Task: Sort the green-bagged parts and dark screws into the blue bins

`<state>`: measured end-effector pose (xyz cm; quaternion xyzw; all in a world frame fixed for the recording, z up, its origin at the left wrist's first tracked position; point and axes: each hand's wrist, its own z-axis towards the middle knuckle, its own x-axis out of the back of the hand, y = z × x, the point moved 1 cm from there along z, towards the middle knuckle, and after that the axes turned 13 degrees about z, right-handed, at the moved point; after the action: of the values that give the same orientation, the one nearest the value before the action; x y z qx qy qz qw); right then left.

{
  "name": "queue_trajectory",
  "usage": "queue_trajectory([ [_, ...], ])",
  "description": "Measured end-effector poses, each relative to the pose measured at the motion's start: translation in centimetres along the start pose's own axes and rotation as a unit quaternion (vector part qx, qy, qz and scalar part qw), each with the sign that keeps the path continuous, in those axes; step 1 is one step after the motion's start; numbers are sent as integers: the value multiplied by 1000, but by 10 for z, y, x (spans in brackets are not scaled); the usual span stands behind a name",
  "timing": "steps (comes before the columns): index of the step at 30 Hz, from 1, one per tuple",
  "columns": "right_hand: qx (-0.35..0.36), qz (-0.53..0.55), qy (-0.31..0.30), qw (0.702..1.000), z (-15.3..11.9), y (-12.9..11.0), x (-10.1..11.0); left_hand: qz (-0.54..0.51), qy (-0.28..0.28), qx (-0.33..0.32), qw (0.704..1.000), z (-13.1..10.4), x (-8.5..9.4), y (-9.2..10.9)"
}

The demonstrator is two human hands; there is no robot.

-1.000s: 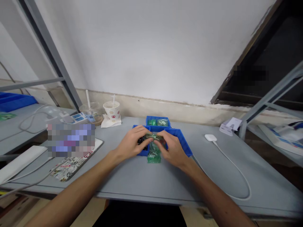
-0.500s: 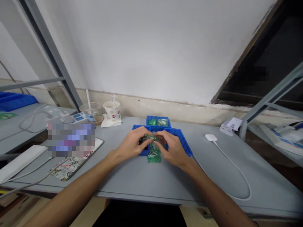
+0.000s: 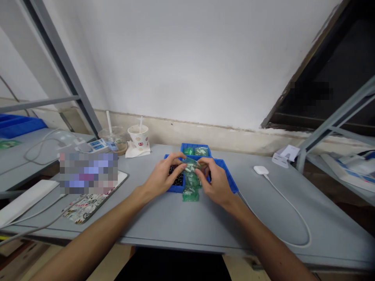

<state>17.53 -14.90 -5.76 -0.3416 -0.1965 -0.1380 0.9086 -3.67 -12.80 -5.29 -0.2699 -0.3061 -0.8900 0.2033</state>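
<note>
My left hand (image 3: 163, 174) pinches the left edge of a clear green plastic packet (image 3: 191, 168) that has small pale pieces inside. On its right edge my right hand (image 3: 214, 180) is closed with thumb and fingers. More green packets (image 3: 191, 193) lie just below it, over the front of a blue divided tray (image 3: 227, 175). Small black parts (image 3: 178, 179) fill the tray's left compartment. Behind stands a blue bin (image 3: 195, 146) with green packets (image 3: 201, 151) in it.
Two drink cups (image 3: 138, 137) with straws stand at the back left on the grey table (image 3: 164, 230). A patterned tablet case (image 3: 84, 207) lies on the left. A white charger (image 3: 261, 170) with a looping cable is on the right.
The packet between my hands has been turned up and spread, so its pale contents show. My left hand has shifted slightly left, uncovering more black parts.
</note>
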Motion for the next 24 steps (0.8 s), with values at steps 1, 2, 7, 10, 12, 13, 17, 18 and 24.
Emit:
queue_trajectory([
  [1,16,-5,8,1000,0,0,0,4,4,2,1000,0,0,0],
  [2,34,-11,12,999,0,0,0,9,5,4,1000,1,1,1],
  [7,86,-78,10,993,1,2,-1,29,-12,-2,1000,4,4,5],
  [10,105,-92,16,990,0,3,0,28,-28,-17,999,4,6,6],
  [12,113,-88,22,989,0,3,1,24,-41,-31,998,3,7,6],
  [13,113,-84,25,990,1,2,2,21,-48,-40,998,3,7,6],
  [17,102,-58,30,993,2,-1,5,15,-67,-60,996,3,8,5],
  [18,103,-52,27,993,3,-1,6,20,-68,-59,996,3,8,5],
  [24,130,-39,-5,991,3,-4,4,54,-43,-36,997,3,4,4],
])
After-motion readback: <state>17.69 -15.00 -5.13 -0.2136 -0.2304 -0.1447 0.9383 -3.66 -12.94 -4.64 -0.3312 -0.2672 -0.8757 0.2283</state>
